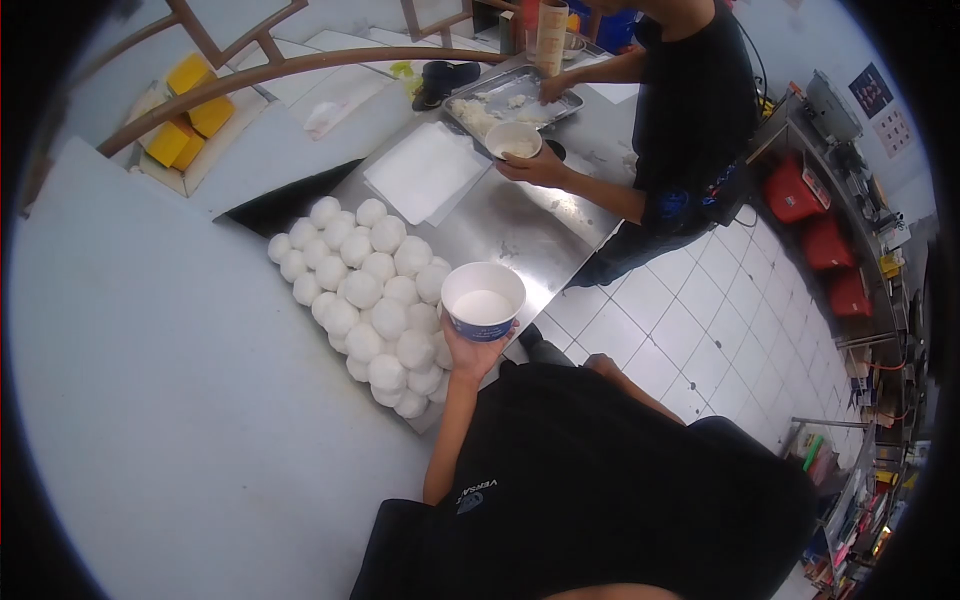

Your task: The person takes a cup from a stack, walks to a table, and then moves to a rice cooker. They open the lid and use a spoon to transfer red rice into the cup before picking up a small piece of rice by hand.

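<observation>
My left hand (478, 352) is wrapped round a paper bowl (484, 325) from below and the side. The bowl is white inside with a dark blue printed lower wall, and it is tilted so its white interior faces me. Right beside it, a large pile of white round balls (388, 318) covers the near end of the metal table (535, 250). My right hand (600, 364) hangs low beside my black shirt, away from the table; its fingers are mostly hidden and nothing shows in it.
Across the table a person (690, 110) in black holds a white bowl (514, 140) and reaches into a metal tray (560, 104) of white crumbly food. White paper sheets (425, 172) lie between us. Yellow blocks (190, 112) sit beyond the curved rail (300, 66). Red containers (795, 190) stand under the counter.
</observation>
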Motion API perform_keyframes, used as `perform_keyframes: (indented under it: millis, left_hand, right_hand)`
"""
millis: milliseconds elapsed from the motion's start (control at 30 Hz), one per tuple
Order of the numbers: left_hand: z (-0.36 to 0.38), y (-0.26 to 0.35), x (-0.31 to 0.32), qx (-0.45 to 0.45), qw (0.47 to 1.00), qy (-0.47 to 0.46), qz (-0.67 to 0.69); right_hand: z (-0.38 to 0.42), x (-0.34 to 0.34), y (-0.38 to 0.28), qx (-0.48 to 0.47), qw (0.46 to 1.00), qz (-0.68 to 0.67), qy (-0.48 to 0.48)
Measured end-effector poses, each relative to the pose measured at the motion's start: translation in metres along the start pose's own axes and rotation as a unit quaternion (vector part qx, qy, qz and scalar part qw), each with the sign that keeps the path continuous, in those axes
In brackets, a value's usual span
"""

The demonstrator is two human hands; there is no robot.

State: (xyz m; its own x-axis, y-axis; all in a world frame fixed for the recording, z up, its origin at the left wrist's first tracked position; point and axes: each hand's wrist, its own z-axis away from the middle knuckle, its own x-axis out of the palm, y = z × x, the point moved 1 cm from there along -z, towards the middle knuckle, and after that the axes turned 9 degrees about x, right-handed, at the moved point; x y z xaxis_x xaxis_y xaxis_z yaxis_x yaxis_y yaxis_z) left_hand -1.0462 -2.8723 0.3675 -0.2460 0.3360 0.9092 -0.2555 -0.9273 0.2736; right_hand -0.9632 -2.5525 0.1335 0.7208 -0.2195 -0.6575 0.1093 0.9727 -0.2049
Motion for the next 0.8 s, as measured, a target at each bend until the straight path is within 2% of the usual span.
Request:
perform_keyframes:
  millis: [67,133,233,367,667,800]
  left_hand:
    - [-0.002,0.000,-0.005,-0.012,1.000,-0.022,0.001]
    - [-0.005,0.001,-0.016,-0.033,0.996,-0.080,0.003]
    - [-0.006,0.000,-0.022,-0.034,0.995,-0.098,-0.003]
    - [-0.005,0.001,-0.020,-0.036,0.996,-0.079,-0.003]
    - [-0.005,0.000,-0.019,-0.035,0.996,-0.082,0.006]
    - [-0.005,0.000,-0.018,-0.036,0.996,-0.077,-0.003]
  right_hand:
    - [-0.012,0.013,0.010,-0.034,0.999,0.030,0.014]
    - [-0.007,0.009,0.006,-0.021,1.000,0.014,0.013]
    - [-0.006,0.006,0.005,-0.024,0.999,0.019,0.010]
    - [-0.001,-0.001,-0.002,-0.010,1.000,0.015,0.013]
    - [-0.010,0.006,0.005,-0.071,0.996,0.026,0.044]
    - [-0.020,0.014,0.008,-0.015,0.999,0.009,0.027]
